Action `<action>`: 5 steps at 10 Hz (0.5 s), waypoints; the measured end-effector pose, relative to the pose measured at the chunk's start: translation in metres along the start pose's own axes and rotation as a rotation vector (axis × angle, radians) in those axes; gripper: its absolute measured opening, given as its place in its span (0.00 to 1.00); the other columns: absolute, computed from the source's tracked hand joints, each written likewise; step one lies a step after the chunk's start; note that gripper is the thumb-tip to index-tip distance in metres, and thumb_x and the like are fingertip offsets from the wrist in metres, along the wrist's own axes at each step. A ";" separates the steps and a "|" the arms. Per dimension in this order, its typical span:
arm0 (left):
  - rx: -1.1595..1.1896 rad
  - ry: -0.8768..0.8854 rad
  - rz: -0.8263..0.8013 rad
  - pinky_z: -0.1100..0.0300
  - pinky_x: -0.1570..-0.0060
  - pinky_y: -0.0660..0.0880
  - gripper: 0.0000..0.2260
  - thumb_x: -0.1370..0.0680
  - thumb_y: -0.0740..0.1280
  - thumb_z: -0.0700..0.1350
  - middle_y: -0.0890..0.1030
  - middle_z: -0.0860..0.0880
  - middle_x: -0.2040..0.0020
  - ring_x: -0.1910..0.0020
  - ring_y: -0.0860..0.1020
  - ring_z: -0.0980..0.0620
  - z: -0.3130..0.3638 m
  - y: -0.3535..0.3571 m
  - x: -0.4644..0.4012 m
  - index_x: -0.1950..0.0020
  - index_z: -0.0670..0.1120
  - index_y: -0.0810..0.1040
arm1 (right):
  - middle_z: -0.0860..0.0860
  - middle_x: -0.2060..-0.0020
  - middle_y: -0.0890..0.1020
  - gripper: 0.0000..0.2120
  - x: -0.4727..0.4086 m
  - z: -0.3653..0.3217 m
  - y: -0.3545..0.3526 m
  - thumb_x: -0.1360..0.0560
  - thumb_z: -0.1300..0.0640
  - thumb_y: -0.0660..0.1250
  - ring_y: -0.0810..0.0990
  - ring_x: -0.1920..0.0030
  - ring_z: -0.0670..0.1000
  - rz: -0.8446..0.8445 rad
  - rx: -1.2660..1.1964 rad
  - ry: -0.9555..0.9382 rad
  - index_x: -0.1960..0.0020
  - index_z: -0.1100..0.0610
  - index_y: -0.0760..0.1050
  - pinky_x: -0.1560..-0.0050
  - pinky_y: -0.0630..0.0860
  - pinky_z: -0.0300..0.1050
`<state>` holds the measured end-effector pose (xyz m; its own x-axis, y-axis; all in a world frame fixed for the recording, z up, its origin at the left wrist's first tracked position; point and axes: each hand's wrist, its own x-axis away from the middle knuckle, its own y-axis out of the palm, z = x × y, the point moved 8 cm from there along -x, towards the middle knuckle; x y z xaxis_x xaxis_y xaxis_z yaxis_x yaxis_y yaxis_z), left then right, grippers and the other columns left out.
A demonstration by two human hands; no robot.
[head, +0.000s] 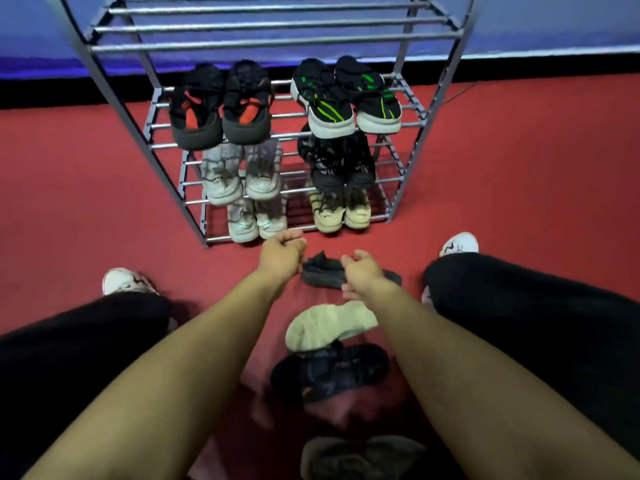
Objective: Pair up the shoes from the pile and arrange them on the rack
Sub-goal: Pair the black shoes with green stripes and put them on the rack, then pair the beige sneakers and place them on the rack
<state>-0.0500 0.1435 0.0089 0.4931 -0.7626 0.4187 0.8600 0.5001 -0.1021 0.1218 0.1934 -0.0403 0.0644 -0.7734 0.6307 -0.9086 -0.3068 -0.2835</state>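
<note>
A metal shoe rack [166, 181] stands ahead with pairs on its shelves: black-red [218, 105], black-green [346, 95], grey-white [239, 174], black [339, 161], white-mint [256, 220] and beige [341, 209]. On the red floor between my knees lie a dark grey shoe [320, 271], a cream shoe [329, 325] turned sole up, a black shoe [329, 372] and a blurred olive shoe [360, 455]. My left hand [282, 254] is a loose fist holding nothing, just left of the dark grey shoe. My right hand [363, 271] hovers over that shoe with fingers curled apart.
My own feet in white sneakers [126, 280] [459, 244] and my black-trousered legs [519, 323] flank the pile. The rack's top shelf bars [270, 46] carry nothing. A black skirting strip and a blue wall run behind the rack.
</note>
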 end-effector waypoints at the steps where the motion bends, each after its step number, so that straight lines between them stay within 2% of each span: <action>1: -0.083 -0.065 -0.023 0.70 0.81 0.66 0.08 0.21 0.63 0.36 0.74 0.48 0.66 0.75 0.72 0.56 -0.054 -0.003 0.016 0.44 0.44 0.75 | 0.53 0.47 0.78 0.23 0.005 0.063 0.009 0.21 0.51 0.62 0.80 0.53 0.58 -0.005 0.099 0.066 0.27 0.49 0.64 0.56 0.83 0.54; 2: -0.149 -0.147 -0.078 0.68 0.77 0.65 0.09 0.21 0.59 0.33 0.73 0.49 0.66 0.78 0.69 0.58 -0.100 0.000 0.026 0.50 0.46 0.73 | 0.54 0.43 0.76 0.25 0.007 0.103 0.004 0.21 0.54 0.63 0.79 0.52 0.57 -0.008 0.119 0.128 0.25 0.49 0.61 0.51 0.81 0.53; 3: -0.293 -0.168 -0.141 0.63 0.68 0.72 0.09 0.23 0.62 0.35 0.75 0.51 0.65 0.69 0.73 0.53 -0.128 0.002 0.024 0.55 0.50 0.74 | 0.55 0.35 0.74 0.26 -0.001 0.124 -0.007 0.21 0.53 0.63 0.78 0.45 0.57 -0.012 0.144 0.199 0.25 0.49 0.61 0.50 0.81 0.53; 4: -0.493 -0.184 -0.177 0.53 0.53 0.78 0.08 0.25 0.66 0.41 0.79 0.50 0.58 0.59 0.78 0.49 -0.154 -0.002 0.016 0.62 0.52 0.74 | 0.55 0.31 0.71 0.27 -0.015 0.127 -0.018 0.22 0.54 0.65 0.76 0.39 0.58 0.045 0.155 0.204 0.25 0.52 0.62 0.51 0.81 0.53; 5: -0.437 -0.303 -0.150 0.52 0.53 0.82 0.07 0.26 0.66 0.42 0.79 0.48 0.57 0.58 0.81 0.46 -0.178 -0.001 0.006 0.61 0.54 0.73 | 0.55 0.31 0.70 0.27 -0.033 0.127 -0.027 0.23 0.55 0.66 0.77 0.51 0.56 0.085 0.179 0.227 0.26 0.57 0.63 0.51 0.82 0.54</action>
<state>-0.0249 0.0653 -0.1495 0.3569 -0.6276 0.6919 0.9241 0.1290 -0.3597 0.1970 0.1567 -0.1449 -0.1207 -0.6631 0.7388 -0.8182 -0.3549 -0.4523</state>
